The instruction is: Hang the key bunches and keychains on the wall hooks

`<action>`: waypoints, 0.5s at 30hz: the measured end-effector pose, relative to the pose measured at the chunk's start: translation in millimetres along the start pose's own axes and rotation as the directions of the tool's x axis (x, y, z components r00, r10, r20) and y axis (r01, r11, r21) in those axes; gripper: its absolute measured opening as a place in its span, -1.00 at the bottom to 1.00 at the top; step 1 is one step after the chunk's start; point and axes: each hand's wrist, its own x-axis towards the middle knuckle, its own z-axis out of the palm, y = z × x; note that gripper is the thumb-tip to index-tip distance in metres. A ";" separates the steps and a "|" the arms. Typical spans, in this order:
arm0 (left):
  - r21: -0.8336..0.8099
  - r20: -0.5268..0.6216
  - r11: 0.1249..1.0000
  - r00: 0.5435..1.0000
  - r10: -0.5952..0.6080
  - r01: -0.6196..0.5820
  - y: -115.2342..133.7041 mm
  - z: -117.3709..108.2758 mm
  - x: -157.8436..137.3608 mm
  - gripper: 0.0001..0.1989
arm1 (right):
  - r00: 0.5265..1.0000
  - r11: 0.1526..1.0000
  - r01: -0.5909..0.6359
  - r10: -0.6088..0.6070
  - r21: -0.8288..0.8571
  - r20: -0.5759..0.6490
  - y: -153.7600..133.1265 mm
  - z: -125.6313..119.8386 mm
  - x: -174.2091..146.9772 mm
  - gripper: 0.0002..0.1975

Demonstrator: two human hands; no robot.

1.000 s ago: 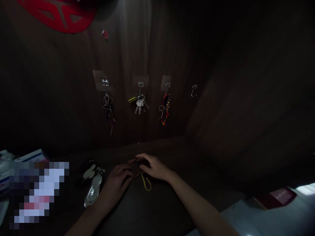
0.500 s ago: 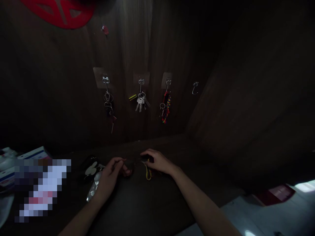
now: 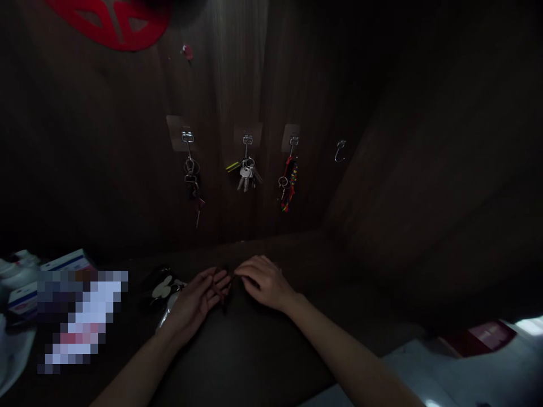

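Over the dark shelf top, my left hand (image 3: pixel 199 299) is palm up with its fingers loosely curled. A thin dark reddish cord (image 3: pixel 218 291) lies across those fingers, its lower end hanging beneath them. To the right, my right hand (image 3: pixel 263 281) is palm down, thumb and fingertips pinched at what looks like the cord's other end. Poor light hides exactly what the pinch holds. Just left of my left hand lie dark items with a pale rounded piece (image 3: pixel 162 287) and a silvery object (image 3: pixel 167 311), partly covered by my wrist.
Key bunches (image 3: pixel 246 169) hang from hooks on the dark back panel, with a colourful braided cord (image 3: pixel 291 183) on the third. A bare hook (image 3: pixel 340 151) is farther right. Boxes (image 3: pixel 70 261) and a white bottle (image 3: pixel 19 274) stand left. A red decoration (image 3: pixel 127 28) hangs above.
My left hand has turned palm up and its fingers have opened out under the cord. My right hand has closed into a pinch nearer to it. The yellow strap under my right hand no longer shows.
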 end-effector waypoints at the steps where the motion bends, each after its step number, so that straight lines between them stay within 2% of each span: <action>1: -0.012 -0.001 1.000 1.000 -0.007 0.007 0.5 -0.9 0.1 -0.82 | 0.999 0.999 0.050 -0.050 -0.013 0.003 -5.3 2.4 1.1 -0.74; 5: -0.016 0.003 0.999 0.999 -0.036 0.036 2.1 -3.2 -1.0 -0.80 | 0.979 0.977 0.194 -0.187 -0.092 0.078 -16.7 15.7 2.7 -0.72; 10: 0.038 0.014 0.999 0.999 -0.036 0.036 1.9 2.6 -6.1 -0.76 | 0.975 0.962 0.218 -0.206 -0.163 0.087 -16.6 24.0 2.5 -0.84; 13: 0.153 -0.010 0.987 0.999 0.045 -0.043 3.3 8.4 -10.5 -0.74 | 0.979 0.967 0.206 -0.202 -0.148 0.042 -15.1 19.1 2.3 -0.86; 15: 0.303 -0.026 0.945 0.990 0.140 -0.126 4.8 10.6 -12.7 -0.71 | 0.984 0.975 0.177 -0.180 -0.133 -0.011 -14.0 14.0 1.7 -0.86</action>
